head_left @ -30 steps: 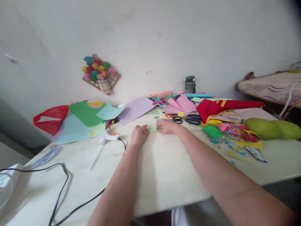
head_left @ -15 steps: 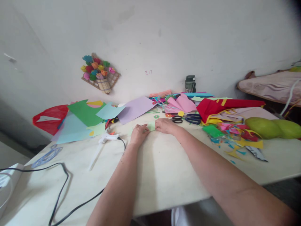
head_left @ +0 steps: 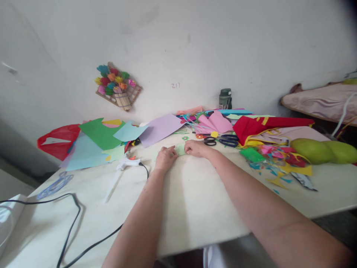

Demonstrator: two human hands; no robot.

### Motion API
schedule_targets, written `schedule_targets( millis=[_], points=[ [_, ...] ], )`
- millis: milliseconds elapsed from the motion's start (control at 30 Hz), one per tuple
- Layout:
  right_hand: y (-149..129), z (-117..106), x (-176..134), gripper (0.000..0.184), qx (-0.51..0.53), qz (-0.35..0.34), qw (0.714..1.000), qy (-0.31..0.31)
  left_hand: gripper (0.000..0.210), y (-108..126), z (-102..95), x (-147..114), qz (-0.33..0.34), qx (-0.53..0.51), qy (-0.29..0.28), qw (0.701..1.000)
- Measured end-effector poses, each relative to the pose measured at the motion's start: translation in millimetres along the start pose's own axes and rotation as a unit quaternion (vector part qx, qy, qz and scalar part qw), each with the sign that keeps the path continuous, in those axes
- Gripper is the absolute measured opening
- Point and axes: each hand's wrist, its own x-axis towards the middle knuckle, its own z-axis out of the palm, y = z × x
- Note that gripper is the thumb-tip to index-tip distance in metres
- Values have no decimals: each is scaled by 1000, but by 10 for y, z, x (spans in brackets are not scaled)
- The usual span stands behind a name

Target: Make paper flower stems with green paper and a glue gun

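Observation:
A small piece of light green paper (head_left: 180,150) lies on the table between my two hands. My left hand (head_left: 166,158) holds its left side, with the fingers bent and the thumb at its near edge. At the right end, my right hand (head_left: 195,149) has its fingers pinched together on the paper. Parts of the paper are hidden under the fingers. Just beyond it lies a small green paper flower (head_left: 185,138). Black-handled scissors (head_left: 209,141) rest near my right hand, and a white glue gun (head_left: 128,162) lies left of my left hand.
Colored sheets, including a purple sheet (head_left: 160,130), spread along the back. At right are a red cloth (head_left: 267,124), paper scraps (head_left: 279,163) and green fruit-like objects (head_left: 323,150). A black cord (head_left: 79,208) crosses the left side. A dark bottle (head_left: 225,98) stands by the wall.
A little more of the light green paper shows between my hands. Both hands stay in nearly the same place, and the view has shifted very slightly.

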Motion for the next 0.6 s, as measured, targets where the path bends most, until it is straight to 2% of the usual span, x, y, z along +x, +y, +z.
schedule_targets(
  millis=[233, 367, 467, 600],
  points=[
    [-39, -18, -7, 16, 27, 24, 999, 1, 37, 12, 3, 28, -27, 12, -22, 999],
    [-66, -34, -22, 16, 32, 42, 999, 6, 39, -34, 0, 59, -38, -11, -58, 998],
    [-75, -39, -28, 16, 38, 52, 998, 6, 30, -60, -19, 62, -41, -48, -64, 996],
    [-67, -41, -27, 17, 52, 59, 997, 1, 12, -54, -30, 50, -37, -84, -40, 995]
  ],
)
